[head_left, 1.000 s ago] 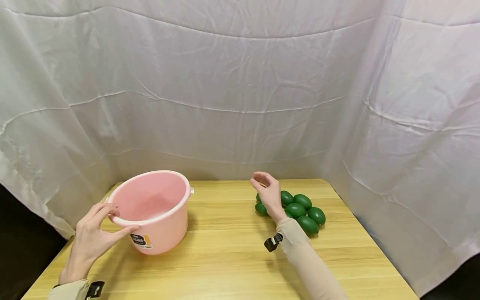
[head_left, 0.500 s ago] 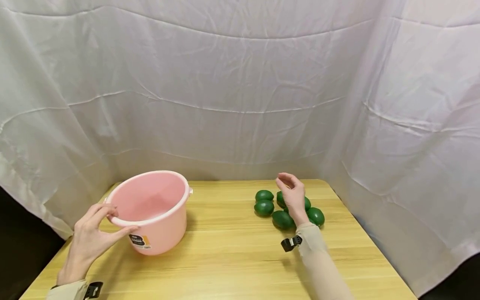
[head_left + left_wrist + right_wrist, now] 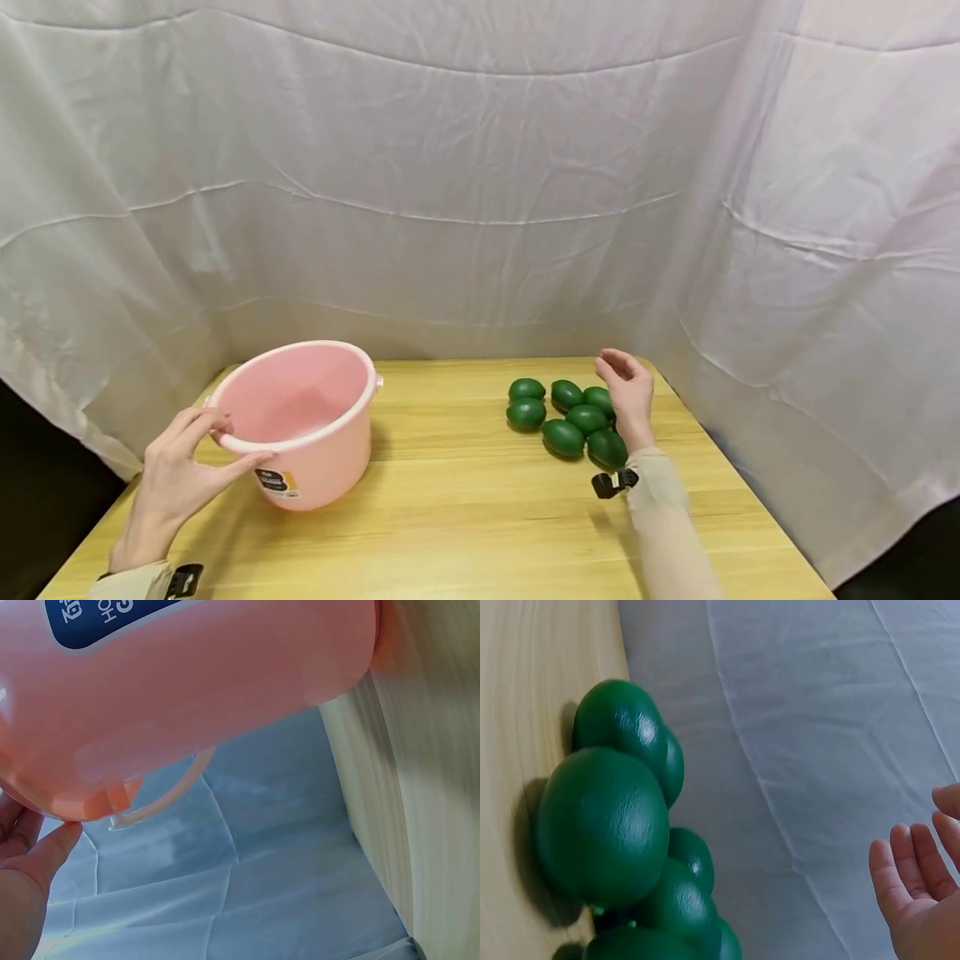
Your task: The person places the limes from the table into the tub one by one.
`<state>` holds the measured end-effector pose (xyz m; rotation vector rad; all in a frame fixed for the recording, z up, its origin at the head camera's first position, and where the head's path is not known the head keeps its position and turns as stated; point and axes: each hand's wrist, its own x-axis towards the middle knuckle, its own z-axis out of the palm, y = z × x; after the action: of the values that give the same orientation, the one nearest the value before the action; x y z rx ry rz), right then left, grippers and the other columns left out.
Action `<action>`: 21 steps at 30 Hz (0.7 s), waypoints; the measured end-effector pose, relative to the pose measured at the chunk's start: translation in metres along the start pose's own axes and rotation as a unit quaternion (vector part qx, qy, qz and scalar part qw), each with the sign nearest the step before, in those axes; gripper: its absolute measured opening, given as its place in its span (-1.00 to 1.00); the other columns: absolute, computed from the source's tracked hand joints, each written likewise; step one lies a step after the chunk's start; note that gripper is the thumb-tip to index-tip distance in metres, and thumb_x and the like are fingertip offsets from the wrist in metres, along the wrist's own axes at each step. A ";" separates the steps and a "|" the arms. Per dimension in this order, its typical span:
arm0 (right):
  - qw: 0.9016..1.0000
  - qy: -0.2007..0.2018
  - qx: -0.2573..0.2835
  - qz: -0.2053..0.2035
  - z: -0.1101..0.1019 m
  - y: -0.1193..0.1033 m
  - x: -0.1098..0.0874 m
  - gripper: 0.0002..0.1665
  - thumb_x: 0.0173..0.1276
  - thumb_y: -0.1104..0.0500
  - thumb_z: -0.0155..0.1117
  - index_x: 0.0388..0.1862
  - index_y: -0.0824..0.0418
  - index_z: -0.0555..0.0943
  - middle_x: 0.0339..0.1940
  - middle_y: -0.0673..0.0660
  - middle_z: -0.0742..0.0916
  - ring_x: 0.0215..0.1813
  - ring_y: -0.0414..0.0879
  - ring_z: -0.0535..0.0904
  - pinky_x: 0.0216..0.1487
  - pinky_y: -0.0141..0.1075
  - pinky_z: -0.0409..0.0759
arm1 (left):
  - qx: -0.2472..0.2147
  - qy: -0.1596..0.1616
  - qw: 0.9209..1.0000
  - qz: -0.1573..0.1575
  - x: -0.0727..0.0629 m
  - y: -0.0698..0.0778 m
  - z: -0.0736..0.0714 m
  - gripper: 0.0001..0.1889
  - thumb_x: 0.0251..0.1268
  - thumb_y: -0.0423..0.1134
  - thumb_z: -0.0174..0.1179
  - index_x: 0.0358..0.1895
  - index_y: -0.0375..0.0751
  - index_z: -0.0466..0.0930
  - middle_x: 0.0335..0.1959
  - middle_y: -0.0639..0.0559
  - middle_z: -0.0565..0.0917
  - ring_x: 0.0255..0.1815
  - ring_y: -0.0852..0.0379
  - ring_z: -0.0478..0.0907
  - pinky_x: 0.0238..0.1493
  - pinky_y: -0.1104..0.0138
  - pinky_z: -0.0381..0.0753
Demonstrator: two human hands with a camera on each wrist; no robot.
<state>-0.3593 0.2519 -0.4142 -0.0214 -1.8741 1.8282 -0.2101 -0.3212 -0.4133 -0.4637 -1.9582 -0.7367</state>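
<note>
My left hand [image 3: 174, 485] grips the near left rim of a pink plastic bucket [image 3: 330, 458], fingers over the rim and thumb along the outside. The left wrist view shows the bucket [image 3: 195, 682] close up, with the thumb at its rim and a pale handle [image 3: 176, 787] hanging below. On the right, several dark green, lime-like fruits [image 3: 563, 438] lie in a loose cluster. My right hand [image 3: 632, 396] is above their right end, fingers loosely bent and holding nothing. In the right wrist view, the fruits [image 3: 604, 825] sit apart from the hand [image 3: 922, 889].
A wooden table [image 3: 465, 517] bears the bucket and the fruits. Pale curtains [image 3: 480, 208] hang behind it and along both sides. A label [image 3: 276, 482] is stuck to the bucket's front. Each wrist wears a black strap [image 3: 615, 483].
My right hand has moved right across the cluster, uncovering the fruits on the left. A fruit at the far right is now hidden behind it. The left hand keeps its grip on the bucket.
</note>
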 end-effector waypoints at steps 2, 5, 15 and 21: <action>1.000 -0.002 -0.016 0.000 -0.004 0.002 0.000 -0.62 0.32 0.20 0.37 0.05 0.36 0.61 -0.23 -0.13 0.70 -0.19 -0.32 0.63 -0.13 -0.54 0.58 | 0.001 -0.009 1.000 -0.007 0.000 0.001 -0.001 -0.40 -0.68 -0.12 0.72 -0.41 -0.28 0.59 -0.27 -0.13 0.60 -0.10 0.58 0.38 0.06 0.76 0.26; 0.998 -0.011 -0.057 0.000 -0.012 0.006 0.000 -0.62 0.32 0.17 0.37 0.06 0.32 0.62 -0.17 -0.08 0.70 -0.16 -0.35 0.61 -0.11 -0.56 0.55 | 0.009 -0.017 1.000 -0.012 0.000 0.002 -0.001 -0.40 -0.71 -0.19 0.72 -0.41 -0.27 0.59 -0.27 -0.09 0.59 -0.12 0.59 0.36 0.03 0.76 0.24; 0.980 -0.050 -0.190 0.035 -0.053 0.014 0.005 -0.54 0.36 0.08 0.32 0.17 0.26 0.58 0.10 0.24 0.68 0.05 -0.16 0.59 0.03 -0.47 0.48 | 0.001 0.002 1.000 0.005 0.002 0.001 0.001 -0.37 -0.57 0.06 0.69 -0.42 -0.28 0.59 -0.29 -0.08 0.59 -0.13 0.58 0.37 0.03 0.76 0.25; 0.950 -0.167 -0.254 0.066 -0.072 0.023 0.007 -0.37 0.42 0.09 0.25 0.35 0.37 0.39 0.36 0.44 0.45 0.38 0.27 0.34 0.35 0.02 0.34 | 0.007 -0.008 1.000 -0.003 0.001 0.001 0.000 -0.39 -0.63 -0.06 0.71 -0.41 -0.29 0.59 -0.28 -0.07 0.58 -0.13 0.60 0.36 0.03 0.77 0.24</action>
<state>-0.3469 0.3234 -0.4363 -0.0188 -2.5999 1.4444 -0.2100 -0.3207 -0.4126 -0.4559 -1.9805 -0.7247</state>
